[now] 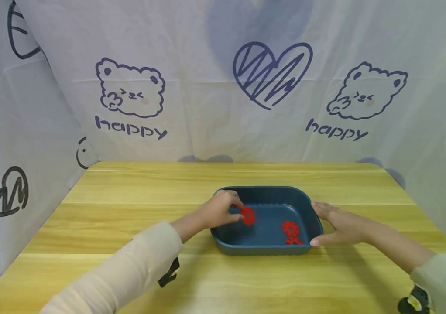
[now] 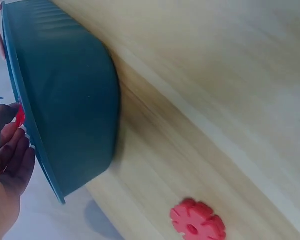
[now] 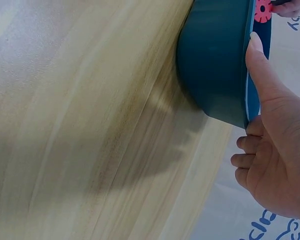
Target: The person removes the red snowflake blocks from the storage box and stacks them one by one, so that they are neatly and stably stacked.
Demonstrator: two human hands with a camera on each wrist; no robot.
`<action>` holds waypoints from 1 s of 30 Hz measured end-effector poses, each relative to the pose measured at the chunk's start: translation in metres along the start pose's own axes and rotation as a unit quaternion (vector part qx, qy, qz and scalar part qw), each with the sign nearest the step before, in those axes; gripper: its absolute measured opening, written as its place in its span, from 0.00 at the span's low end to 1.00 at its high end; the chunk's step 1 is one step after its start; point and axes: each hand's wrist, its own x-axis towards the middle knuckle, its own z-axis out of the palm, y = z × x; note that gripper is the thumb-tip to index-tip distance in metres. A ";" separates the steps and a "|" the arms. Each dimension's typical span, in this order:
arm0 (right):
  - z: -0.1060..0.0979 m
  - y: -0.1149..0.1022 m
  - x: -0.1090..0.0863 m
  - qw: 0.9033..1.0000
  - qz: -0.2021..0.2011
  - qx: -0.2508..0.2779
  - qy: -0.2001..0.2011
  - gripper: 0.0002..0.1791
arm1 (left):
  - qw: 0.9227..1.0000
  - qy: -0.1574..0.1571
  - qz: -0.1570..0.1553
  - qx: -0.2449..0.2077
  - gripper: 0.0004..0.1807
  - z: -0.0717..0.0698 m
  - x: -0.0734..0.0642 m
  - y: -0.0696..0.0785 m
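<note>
A dark blue rectangular basin (image 1: pixel 262 250) with rounded corners stands on the wooden table. Over its left part, my left hand (image 1: pixel 223 208) pinches a red flower-shaped disc (image 1: pixel 248 216) between thumb and fingers. At the right end, my right hand (image 1: pixel 342 224) holds the basin's rim, thumb at the near corner and fingers farther back. Inside the basin, near the front right, lie a notched red disc (image 1: pixel 290 228) and a red piece (image 1: pixel 293 240) partly hidden by the front wall. Another red flower-shaped disc (image 2: pixel 197 220) rests on the table in the left wrist view.
The pale wood table (image 1: pixel 148 183) ends at a white cloth (image 1: pixel 199 113) printed with bears and a heart, which hangs behind and at the sides. Black wrist devices (image 1: pixel 169 272) sit under both sleeves. The basin's raised wall surrounds the red pieces.
</note>
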 end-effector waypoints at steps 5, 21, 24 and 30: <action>0.000 0.000 0.000 1.000 0.000 0.002 0.002 0.60 | 1.000 -0.008 -0.007 -0.009 0.10 -0.007 -0.010 -0.001; 0.001 0.000 0.000 1.000 -0.005 0.010 0.005 0.60 | 0.992 0.099 -0.042 -0.059 0.08 -0.016 -0.058 -0.012; 0.001 0.000 0.000 1.000 -0.004 0.009 0.005 0.60 | 0.990 0.118 -0.055 -0.058 0.08 -0.016 -0.066 -0.014; 0.002 0.000 0.000 1.000 -0.006 0.000 0.009 0.59 | 0.985 0.152 -0.070 -0.050 0.09 -0.019 -0.080 -0.018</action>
